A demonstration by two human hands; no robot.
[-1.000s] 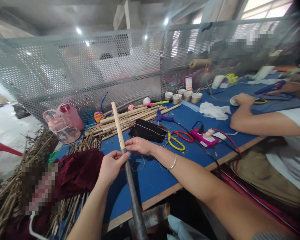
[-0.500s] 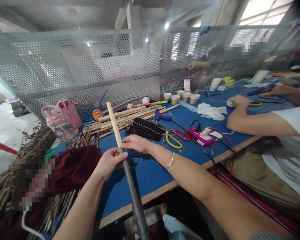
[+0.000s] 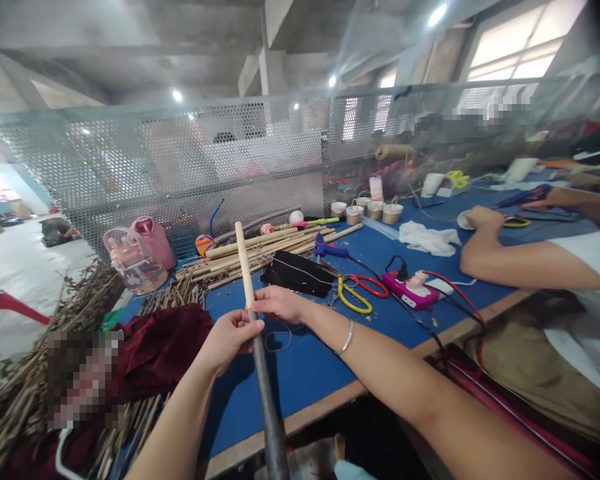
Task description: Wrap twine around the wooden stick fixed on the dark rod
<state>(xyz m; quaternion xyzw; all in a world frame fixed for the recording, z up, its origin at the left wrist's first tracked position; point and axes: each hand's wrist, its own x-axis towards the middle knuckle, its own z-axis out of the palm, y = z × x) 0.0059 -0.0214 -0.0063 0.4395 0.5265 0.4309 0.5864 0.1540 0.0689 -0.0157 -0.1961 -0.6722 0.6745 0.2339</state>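
A long round stick [image 3: 245,267] slants up from the bottom edge, pale bare wood at its far end and a dark grey covering [image 3: 267,400] on the near part. My left hand [image 3: 233,339] is closed around it just below where wood and grey meet, thumb on top. Right at that junction, the fingertips of my right hand [image 3: 283,304] pinch it from the other side. Beyond my right hand lie a black cloth strip [image 3: 300,273] and scissors [image 3: 354,297] with one yellow and one red handle. A thin loop of wire or thread [image 3: 279,343] rests under my right wrist.
Thin wooden sticks [image 3: 230,267] lie behind my hands near a blue glue gun [image 3: 330,248]. Dark red cloth [image 3: 163,347] and dry stalks [image 3: 10,373] are at left. A magenta power strip [image 3: 411,291] is at right, before a co-worker's arm [image 3: 520,260] holding another glue gun [image 3: 523,197].
The view has tilted upward, so the table and hands sit lower in the picture. Both hands keep their hold near the junction on the stick.
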